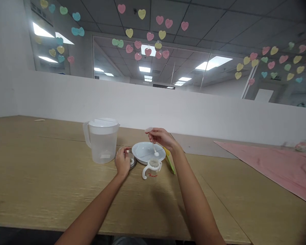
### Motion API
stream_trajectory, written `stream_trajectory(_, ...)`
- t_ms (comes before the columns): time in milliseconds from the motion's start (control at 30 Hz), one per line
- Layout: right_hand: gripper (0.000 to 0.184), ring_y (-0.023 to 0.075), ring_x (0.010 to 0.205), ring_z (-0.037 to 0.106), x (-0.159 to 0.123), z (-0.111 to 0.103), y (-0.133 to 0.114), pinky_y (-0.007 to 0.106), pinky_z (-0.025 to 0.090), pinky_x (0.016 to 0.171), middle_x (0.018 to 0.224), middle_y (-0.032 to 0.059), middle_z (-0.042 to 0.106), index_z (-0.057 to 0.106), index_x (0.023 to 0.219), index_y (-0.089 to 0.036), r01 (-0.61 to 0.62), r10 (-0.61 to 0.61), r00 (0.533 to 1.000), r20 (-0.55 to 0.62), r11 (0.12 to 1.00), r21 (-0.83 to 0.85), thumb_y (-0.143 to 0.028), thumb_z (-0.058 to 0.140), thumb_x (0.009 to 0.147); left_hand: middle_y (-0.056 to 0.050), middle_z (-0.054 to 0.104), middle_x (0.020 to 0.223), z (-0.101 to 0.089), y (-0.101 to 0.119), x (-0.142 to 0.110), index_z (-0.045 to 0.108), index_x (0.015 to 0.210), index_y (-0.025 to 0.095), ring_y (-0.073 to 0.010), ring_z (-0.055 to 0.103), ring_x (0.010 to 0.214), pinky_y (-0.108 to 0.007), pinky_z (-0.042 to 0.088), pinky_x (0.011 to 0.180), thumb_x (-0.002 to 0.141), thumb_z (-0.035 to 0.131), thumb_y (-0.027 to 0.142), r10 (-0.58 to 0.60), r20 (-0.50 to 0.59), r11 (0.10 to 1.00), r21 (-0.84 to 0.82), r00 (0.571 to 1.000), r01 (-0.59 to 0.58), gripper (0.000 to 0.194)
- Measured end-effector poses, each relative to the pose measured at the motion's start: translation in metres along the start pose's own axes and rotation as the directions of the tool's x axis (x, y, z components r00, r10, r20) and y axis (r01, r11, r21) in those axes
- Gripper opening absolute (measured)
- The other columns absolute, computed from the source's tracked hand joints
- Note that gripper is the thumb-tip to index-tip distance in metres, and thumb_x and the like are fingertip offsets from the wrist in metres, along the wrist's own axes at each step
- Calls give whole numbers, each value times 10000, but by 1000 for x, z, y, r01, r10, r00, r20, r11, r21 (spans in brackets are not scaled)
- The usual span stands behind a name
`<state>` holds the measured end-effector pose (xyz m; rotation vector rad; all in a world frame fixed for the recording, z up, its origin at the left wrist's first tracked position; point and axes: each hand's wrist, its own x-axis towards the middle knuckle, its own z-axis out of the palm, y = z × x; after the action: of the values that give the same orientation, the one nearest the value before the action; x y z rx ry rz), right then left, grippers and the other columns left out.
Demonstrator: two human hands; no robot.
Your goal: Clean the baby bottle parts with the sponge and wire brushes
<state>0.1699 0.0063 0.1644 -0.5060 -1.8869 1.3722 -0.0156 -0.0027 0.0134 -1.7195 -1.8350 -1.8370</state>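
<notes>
**A Little White Stem in My Right Hand**

My right hand [163, 137] is up over a white plate [142, 149]. Its fingers [153, 136] are nearly shut, and they pinch a little white stem [154, 146] close to the top. The stem has a flat round cap [148, 129] at one end and a small round ball [156, 154] at the other. It looks light and thin. I think it may bend a bit and feel slippery if wet, so the thin part under the cap seems like a good place to hold it.

My left hand [122, 161] is on a round thing [131, 162] with a shiny metal edge, on the table just beside the plate. The fingers curl over it, but I cannot tell how tight they are. The hand hides most of it, so I cannot tell what it is. It looks smooth and hard, so I would take it by the edge.

A clear baby cup [153, 170] with white loop handles and red letters stands by the plate. A big clear plastic jug [102, 146] stands on the wooden table [66, 177], and a pink cloth [270, 166] lies off to the right.
</notes>
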Motion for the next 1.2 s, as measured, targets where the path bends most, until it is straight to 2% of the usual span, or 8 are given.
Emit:
stream_trajectory(100, 195, 92, 578, 491, -9, -5, -7, 240, 393, 565, 680, 12, 545, 622, 897, -129, -60, 65, 991, 118, 997, -46, -255, 593, 751, -53, 648, 950, 0, -8, 3, 579, 949, 173, -174, 582, 891, -293, 431, 805, 780, 343, 104, -76, 131, 992, 114, 988, 62, 299)
stream_trajectory(267, 157, 103, 613, 507, -10, -11, 1, 252, 407, 602, 698, 27, 565, 616, 821, -125, -99, 123, 979, 163, 984, -149, -266, 581, 762, -42, 669, 900, -2, -5, 1, 644, 854, 185, -187, 592, 864, -279, 430, 770, 716, 399, 80, -48, 268, 983, 185, 962, -2, 300)
stream_trajectory(467, 168, 101, 618, 509, -9, -14, 5, 248, 405, 615, 679, 21, 569, 606, 767, -124, -148, 191, 967, 167, 960, -236, -289, 575, 763, -27, 676, 857, -6, 0, -1, 669, 771, 208, -191, 592, 833, -278, 429, 744, 772, 359, 152, -34, 286, 969, 243, 958, -38, 315)
stream_trajectory(733, 167, 106, 634, 516, -13, -13, -2, 248, 413, 624, 684, 23, 567, 592, 766, -129, -125, 156, 979, 131, 967, -222, -294, 576, 755, -61, 645, 881, 0, -7, -4, 658, 822, 209, -209, 585, 819, -296, 431, 718, 693, 429, 112, 50, 288, 949, 285, 956, -135, 280)
stream_trajectory(867, 181, 107, 640, 532, -14, -12, -3, 241, 424, 610, 690, 21, 573, 599, 805, -124, -146, 192, 963, 188, 961, -236, -297, 579, 755, -51, 634, 769, 1, -7, -4, 642, 715, 205, -197, 577, 741, -280, 416, 663, 686, 457, 117, 57, 262, 950, 283, 963, -133, 207)
stream_trajectory(1000, 236, 125, 665, 560, -16, -12, -3, 262, 456, 636, 705, 28, 595, 602, 856, -116, -201, 281, 917, 284, 939, -280, -311, 614, 723, -57, 596, 723, 0, -7, -2, 583, 673, 183, -196, 558, 717, -286, 400, 642, 744, 408, 138, 30, 188, 955, 285, 982, -84, 195)
stream_trajectory(1100, 258, 142, 703, 579, -18, -13, 0, 276, 462, 662, 733, 29, 613, 582, 845, -129, -234, 331, 892, 307, 920, -314, -293, 665, 665, -43, 570, 778, -2, -7, 0, 537, 732, 188, -182, 540, 747, -285, 408, 668, 778, 368, 155, 33, 52, 986, 161, 998, -41, 178)
stream_trajectory(1200, 279, 138, 733, 569, -19, -16, 3, 241, 438, 652, 751, 15, 604, 564, 788, -140, -218, 358, 880, 311, 888, -404, -255, 720, 587, -25, 529, 769, -4, -3, 0, 495, 740, 198, -171, 515, 747, -281, 416, 692, 784, 373, 162, 39, -105, 999, -27, 994, -43, 134)
